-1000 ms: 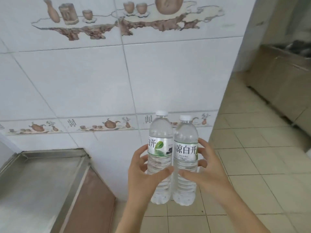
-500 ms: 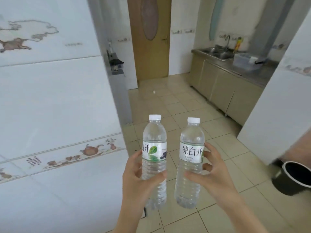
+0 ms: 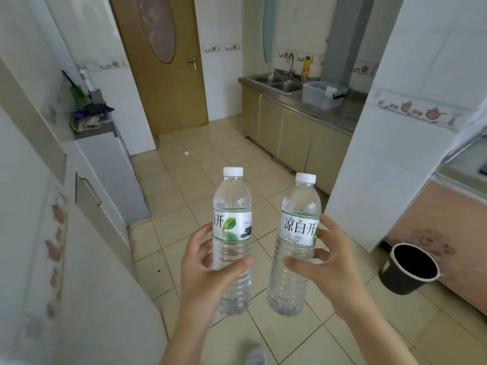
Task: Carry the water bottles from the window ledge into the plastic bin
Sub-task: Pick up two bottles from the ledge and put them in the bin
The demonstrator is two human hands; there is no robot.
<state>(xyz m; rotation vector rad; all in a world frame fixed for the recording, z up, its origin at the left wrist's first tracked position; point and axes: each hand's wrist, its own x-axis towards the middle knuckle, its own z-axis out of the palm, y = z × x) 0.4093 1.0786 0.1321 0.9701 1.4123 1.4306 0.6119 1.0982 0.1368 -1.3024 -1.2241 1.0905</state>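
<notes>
My left hand grips one water bottle upright; my right hand grips a second bottle, tilted slightly. The bottles are apart, over the tiled floor. The plastic bin sits on the far counter.

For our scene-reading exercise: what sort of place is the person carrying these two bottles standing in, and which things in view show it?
Most likely a home kitchen: a steel double sink with a tap sits in a counter over cabinets, with tiled walls and floor.
</notes>
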